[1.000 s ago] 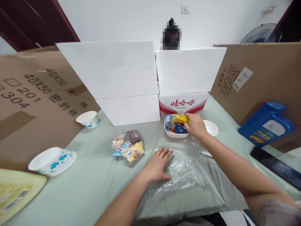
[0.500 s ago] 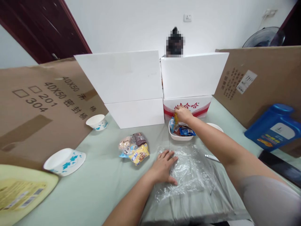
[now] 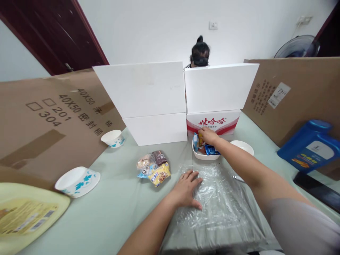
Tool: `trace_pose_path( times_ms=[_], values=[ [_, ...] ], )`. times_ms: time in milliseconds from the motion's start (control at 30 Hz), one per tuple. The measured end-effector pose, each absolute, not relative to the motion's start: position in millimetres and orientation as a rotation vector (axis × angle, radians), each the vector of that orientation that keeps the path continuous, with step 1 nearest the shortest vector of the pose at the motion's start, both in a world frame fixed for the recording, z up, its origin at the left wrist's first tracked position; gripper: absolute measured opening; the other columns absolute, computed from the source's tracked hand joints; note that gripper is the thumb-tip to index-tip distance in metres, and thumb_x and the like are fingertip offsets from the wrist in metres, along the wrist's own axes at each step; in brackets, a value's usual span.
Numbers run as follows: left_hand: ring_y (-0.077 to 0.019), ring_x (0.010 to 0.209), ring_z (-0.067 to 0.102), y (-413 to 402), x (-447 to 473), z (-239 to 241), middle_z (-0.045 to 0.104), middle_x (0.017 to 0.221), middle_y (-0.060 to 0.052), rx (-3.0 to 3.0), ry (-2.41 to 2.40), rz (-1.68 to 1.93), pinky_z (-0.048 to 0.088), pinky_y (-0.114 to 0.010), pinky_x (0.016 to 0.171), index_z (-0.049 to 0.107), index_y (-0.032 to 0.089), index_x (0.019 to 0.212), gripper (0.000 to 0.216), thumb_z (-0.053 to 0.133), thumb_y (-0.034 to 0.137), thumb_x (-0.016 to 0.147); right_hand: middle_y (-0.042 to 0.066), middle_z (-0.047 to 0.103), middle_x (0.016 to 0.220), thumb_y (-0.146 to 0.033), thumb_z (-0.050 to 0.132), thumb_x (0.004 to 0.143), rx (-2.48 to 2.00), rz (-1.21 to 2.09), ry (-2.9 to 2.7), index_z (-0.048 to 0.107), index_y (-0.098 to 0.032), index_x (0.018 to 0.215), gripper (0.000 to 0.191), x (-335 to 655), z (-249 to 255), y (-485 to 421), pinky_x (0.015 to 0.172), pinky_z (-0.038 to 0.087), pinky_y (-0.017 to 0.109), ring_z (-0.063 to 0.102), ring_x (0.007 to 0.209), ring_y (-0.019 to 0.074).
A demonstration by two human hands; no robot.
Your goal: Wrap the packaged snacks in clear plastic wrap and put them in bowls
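Note:
My left hand (image 3: 187, 193) lies flat with spread fingers on a clear plastic bag (image 3: 220, 205) spread over the table. My right hand (image 3: 208, 136) reaches into a white bowl (image 3: 205, 156), its fingers closed on a small yellow snack packet (image 3: 201, 139) that they partly cover. Also in the bowl are a light-blue packet (image 3: 196, 142) and a dark-blue packet (image 3: 211, 150). Left of the plastic bag sits a cluster of snack packs, among them a yellow cookie packet (image 3: 160, 174), a brown packet (image 3: 158, 158) and a pale round snack (image 3: 143, 161).
White cartons (image 3: 156, 129) stand across the back, a person (image 3: 200, 53) behind them. Cardboard panels (image 3: 53, 120) flank the table. White bowls with blue leaves (image 3: 79, 182) and a yellow bottle (image 3: 32, 216) are left; a blue bottle (image 3: 309, 145), a phone (image 3: 318, 191) and a white dish (image 3: 243, 146) right.
My right hand has lowered slightly into the bowl with the yellow packet. My left hand stays flat on the plastic bag. The view has shifted a little.

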State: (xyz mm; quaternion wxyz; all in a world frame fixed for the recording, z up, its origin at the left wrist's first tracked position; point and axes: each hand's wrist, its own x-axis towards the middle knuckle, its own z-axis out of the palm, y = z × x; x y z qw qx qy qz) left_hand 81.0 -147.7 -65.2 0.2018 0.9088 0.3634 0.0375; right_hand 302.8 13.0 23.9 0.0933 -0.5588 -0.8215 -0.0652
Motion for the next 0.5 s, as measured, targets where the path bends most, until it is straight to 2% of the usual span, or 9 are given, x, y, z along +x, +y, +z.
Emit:
trace_pose_path(
  times_ms=[67,167,233,333,400,500],
  values=[
    [-0.0421,0.140,0.025,-148,81,-64,0.036,0.151,-0.015,2.542,1.017,0.124,0.024,-0.061,0.111,0.048,0.025,0.138,0.105,0.081,0.068,0.049,0.014,0.055,0.126,-0.016,0.051,0.089,-1.627,-0.200,-2.399,0.052,-0.013,0.129,0.040,301,29,0,0.095,0.038,0.033,0.047,0.115,0.0236],
    [-0.0403,0.137,0.029,-150,81,-57,0.039,0.148,-0.015,2.540,1.044,0.227,0.026,-0.058,0.111,0.052,0.025,0.135,0.100,0.081,0.068,0.050,0.013,0.056,0.124,-0.022,0.043,0.095,-1.553,-0.194,-2.387,0.055,-0.015,0.125,0.033,296,22,-43,0.098,0.036,0.033,0.046,0.116,0.0224],
    [-0.0353,0.133,0.036,-151,82,-51,0.045,0.142,-0.013,2.535,1.079,0.323,0.030,-0.054,0.110,0.054,0.024,0.131,0.082,0.076,0.065,0.063,0.010,0.062,0.106,-0.027,0.043,0.096,-1.449,-0.080,-2.486,0.061,-0.016,0.112,0.027,293,3,-83,0.089,0.039,0.032,0.053,0.102,0.0209],
    [-0.0277,0.125,0.046,-149,84,-48,0.054,0.133,-0.012,2.519,1.199,0.396,0.037,-0.045,0.107,0.058,0.020,0.126,0.047,0.058,0.049,0.089,0.011,0.063,0.099,-0.033,0.053,0.091,-1.318,0.086,-2.722,0.064,-0.016,0.105,0.025,292,-39,-142,0.084,0.041,0.035,0.055,0.097,0.0234],
    [-0.0293,0.128,0.044,-146,84,-51,0.052,0.137,-0.012,2.524,1.311,0.344,0.035,-0.047,0.107,0.056,0.020,0.129,0.046,0.055,0.045,0.091,0.014,0.061,0.113,-0.040,0.054,0.091,-1.376,0.080,-2.661,0.061,-0.017,0.116,0.035,294,-63,-167,0.093,0.038,0.041,0.051,0.109,0.0273],
    [-0.0361,0.141,0.027,-143,84,-61,0.037,0.152,-0.011,2.553,1.411,0.177,0.025,-0.055,0.112,0.045,0.024,0.141,0.065,0.062,0.052,0.085,0.018,0.046,0.140,-0.059,0.052,0.086,-1.563,0.073,-2.503,0.049,-0.015,0.137,0.067,302,-81,-178,0.106,0.027,0.053,0.033,0.132,0.0381]
  ],
)
